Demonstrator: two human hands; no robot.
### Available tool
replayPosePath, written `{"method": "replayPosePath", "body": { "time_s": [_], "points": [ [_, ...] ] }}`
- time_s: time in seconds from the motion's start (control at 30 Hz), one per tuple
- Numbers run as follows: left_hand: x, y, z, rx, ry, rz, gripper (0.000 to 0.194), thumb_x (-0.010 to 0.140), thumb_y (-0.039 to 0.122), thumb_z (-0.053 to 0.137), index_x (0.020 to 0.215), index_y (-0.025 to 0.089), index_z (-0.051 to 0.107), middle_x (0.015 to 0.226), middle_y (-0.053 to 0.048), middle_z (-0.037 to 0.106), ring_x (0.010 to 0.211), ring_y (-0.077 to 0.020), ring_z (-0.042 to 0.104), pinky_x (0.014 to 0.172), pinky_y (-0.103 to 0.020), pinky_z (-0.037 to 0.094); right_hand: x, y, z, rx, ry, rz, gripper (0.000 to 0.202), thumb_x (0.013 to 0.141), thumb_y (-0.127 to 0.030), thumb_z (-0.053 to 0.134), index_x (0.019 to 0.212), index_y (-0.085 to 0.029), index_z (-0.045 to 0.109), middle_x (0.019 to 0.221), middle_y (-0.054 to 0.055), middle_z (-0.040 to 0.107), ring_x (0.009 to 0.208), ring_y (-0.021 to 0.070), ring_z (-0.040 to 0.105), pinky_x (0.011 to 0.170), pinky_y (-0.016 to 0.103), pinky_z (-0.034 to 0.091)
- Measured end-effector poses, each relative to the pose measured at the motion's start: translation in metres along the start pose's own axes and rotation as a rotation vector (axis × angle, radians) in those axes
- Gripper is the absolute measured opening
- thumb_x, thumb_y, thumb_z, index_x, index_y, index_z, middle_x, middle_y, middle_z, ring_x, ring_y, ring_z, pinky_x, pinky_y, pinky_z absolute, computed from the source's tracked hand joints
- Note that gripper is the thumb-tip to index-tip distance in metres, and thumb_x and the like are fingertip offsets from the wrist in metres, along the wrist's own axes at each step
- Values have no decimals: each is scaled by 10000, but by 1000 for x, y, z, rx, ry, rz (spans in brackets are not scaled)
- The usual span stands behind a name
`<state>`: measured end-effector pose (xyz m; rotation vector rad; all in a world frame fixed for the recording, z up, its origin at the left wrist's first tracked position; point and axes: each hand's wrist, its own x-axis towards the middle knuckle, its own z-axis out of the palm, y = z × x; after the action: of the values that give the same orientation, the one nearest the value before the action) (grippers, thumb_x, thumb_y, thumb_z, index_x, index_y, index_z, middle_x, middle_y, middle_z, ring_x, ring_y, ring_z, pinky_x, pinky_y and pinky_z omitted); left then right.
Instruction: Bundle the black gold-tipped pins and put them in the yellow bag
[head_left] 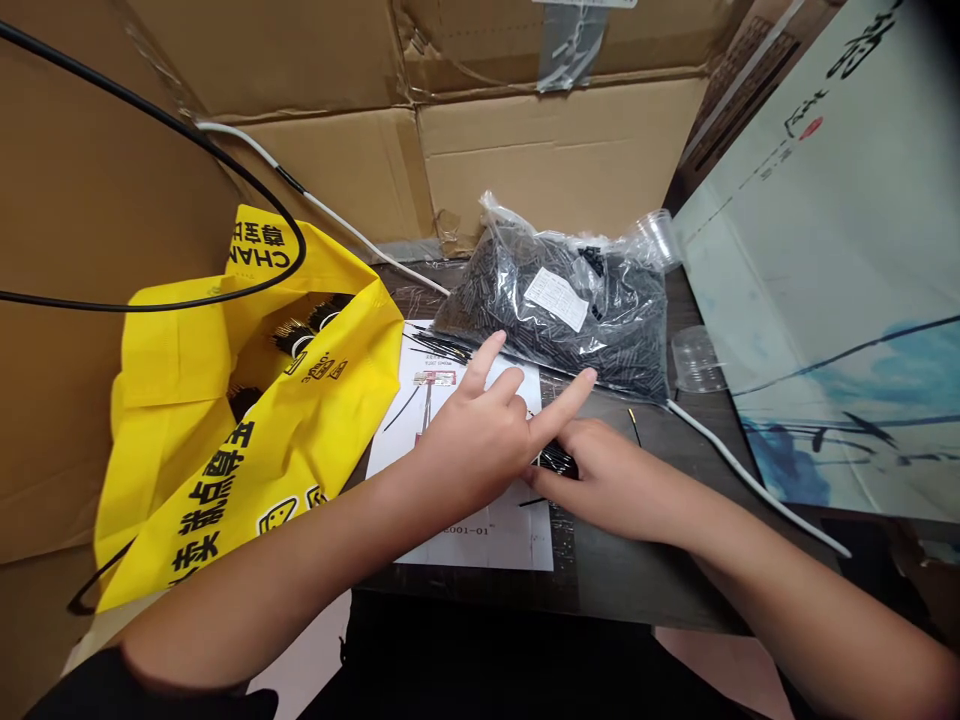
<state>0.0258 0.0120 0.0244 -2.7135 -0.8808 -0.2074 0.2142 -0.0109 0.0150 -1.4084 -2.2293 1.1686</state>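
Note:
My left hand (pixel 487 430) is over the printed sheet, its back toward me. Its index and little fingers stretch out while the middle ones curl under; its thumb and whatever it may hold are hidden. Close against it, my right hand (pixel 600 460) is closed around a bundle of short black wires (pixel 559 460) with shiny ends. Beyond both hands lies a clear plastic bag (pixel 630 350) packed with small black tubes and bearing a white label (pixel 556 298). More thin black wires (pixel 442 345) lie at the sheet's far edge, and a single wire (pixel 635 425) rests right of my hands.
A yellow bag (pixel 352 370) with bundles of black wires (pixel 296 338) inside stands at left. The printed sheet (pixel 480 550) lies on the dark table (pixel 645 575). Clear plastic cups (pixel 699 358), a white cable (pixel 757 480), cardboard (pixel 540 150) and a pale painted panel (pixel 840 260) surround the workspace.

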Motion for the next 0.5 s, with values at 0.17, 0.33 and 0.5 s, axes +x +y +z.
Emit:
{"method": "replayPosePath", "body": {
  "time_s": [0.17,0.33,0.5],
  "points": [
    [19,-5,-28,109,-88,81,798,891,205,580,1643,216,311,808,-51,714,1294,-349,591,1262,-669,214,-4,9,3,189,66,-95,198,955,-338,628,1063,-185,690,903,61,755,788,216,690,664,349,557],
    [40,-3,-51,138,-108,135,664,915,123,545,1561,247,457,1223,-81,693,1523,-333,395,1278,-650,227,-2,19,8,376,111,-125,404,1000,-466,591,1300,-202,649,1266,108,741,1201,315,679,960,495,587],
    [49,-6,-67,-146,-21,110,518,812,58,713,1289,256,668,1354,-53,653,1540,-340,374,1250,-651,329,-3,20,11,549,171,-117,411,994,-521,604,1265,-218,663,1195,85,755,1165,299,685,964,492,591]
  ]
}}
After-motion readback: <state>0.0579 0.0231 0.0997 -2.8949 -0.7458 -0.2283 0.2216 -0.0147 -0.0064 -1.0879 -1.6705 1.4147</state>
